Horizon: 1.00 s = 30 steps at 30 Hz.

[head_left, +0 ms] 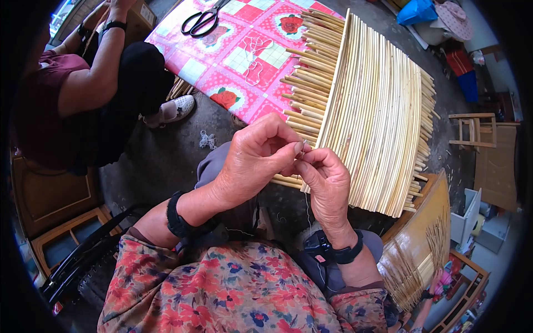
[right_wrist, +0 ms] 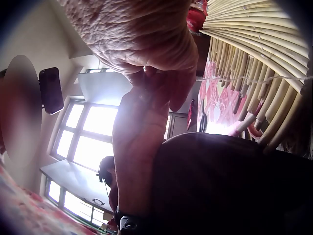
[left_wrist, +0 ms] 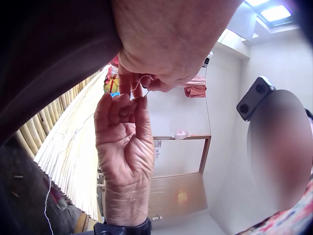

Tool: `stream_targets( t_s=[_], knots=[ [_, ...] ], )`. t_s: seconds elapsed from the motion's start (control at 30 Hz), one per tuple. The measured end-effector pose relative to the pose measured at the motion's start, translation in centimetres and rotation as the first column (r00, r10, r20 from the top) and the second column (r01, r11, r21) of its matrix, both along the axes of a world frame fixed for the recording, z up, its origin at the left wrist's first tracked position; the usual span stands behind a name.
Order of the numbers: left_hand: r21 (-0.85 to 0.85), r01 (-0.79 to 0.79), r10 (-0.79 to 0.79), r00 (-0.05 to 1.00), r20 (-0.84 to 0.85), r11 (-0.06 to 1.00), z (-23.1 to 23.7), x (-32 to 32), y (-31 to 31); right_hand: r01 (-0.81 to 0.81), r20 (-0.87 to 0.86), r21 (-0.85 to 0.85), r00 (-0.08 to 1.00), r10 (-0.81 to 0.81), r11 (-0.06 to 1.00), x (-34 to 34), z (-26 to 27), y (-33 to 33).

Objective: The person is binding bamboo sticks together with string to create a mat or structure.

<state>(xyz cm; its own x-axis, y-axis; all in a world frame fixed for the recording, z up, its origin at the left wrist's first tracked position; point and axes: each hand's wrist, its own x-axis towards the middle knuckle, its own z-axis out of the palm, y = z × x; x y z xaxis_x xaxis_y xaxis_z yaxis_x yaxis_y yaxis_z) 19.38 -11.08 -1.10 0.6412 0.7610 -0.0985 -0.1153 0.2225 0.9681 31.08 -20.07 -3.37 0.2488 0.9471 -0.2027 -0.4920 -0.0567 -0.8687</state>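
While tight on white thread point(left_wrist: 46, 208), left grip point(head_left: 328, 186) and right grip point(head_left: 256, 152) near stalk mat point(head_left: 377, 111), scissors point(head_left: 215, 10) on tablecloth point(head_left: 191, 50) beyond

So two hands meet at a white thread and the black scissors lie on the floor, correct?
The black scissors are placed wrongly: the head view shows them on the pink tablecloth. The left hand and right hand do meet at a white thread.

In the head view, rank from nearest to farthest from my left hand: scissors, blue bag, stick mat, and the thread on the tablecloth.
From your left hand:
1. Stick mat, just to its right.
2. Thread, ahead on the tablecloth.
3. Scissors, farther ahead, slightly left.
4. Blue bag, ahead and right, past the mat.
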Motion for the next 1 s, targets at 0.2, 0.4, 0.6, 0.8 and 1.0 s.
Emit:
stream_targets(
  t_s=[0.2, 0.4, 0.6, 0.8, 1.0],
  knots=[
    [0.041, -0.018, 0.016, 0.999, 0.048, 0.999, -0.6, 0.0, -0.1, 0.033, 0.004, -0.019, 0.999, -0.033, 0.999, 0.1, 0.1, 0.0],
    [0.003, 0.078, -0.078, 0.990, 0.116, 0.997, -0.3, 0.1, 0.3, 0.018, 0.024, -0.045, 1.000, -0.017, 0.999, 0.3, 0.3, 0.0],
    [-0.057, 0.130, -0.121, 0.983, 0.137, 0.990, -0.4, 0.1, 0.2, 0.015, 0.201, -0.030, 0.980, -0.008, 0.999, 0.4, 1.2, -0.5],
    [-0.174, 0.200, -0.181, 0.976, 0.120, 0.964, -0.4, 0.3, -0.2, 0.041, 0.413, 0.201, 0.902, -0.122, 0.979, 1.1, 2.1, 0.1],
    [-0.215, 0.207, -0.178, 0.973, 0.146, 0.954, -0.4, 0.8, -0.5, 0.061, 0.367, 0.220, 0.920, -0.140, 0.974, 1.1, 1.7, -0.4]
  ],
)
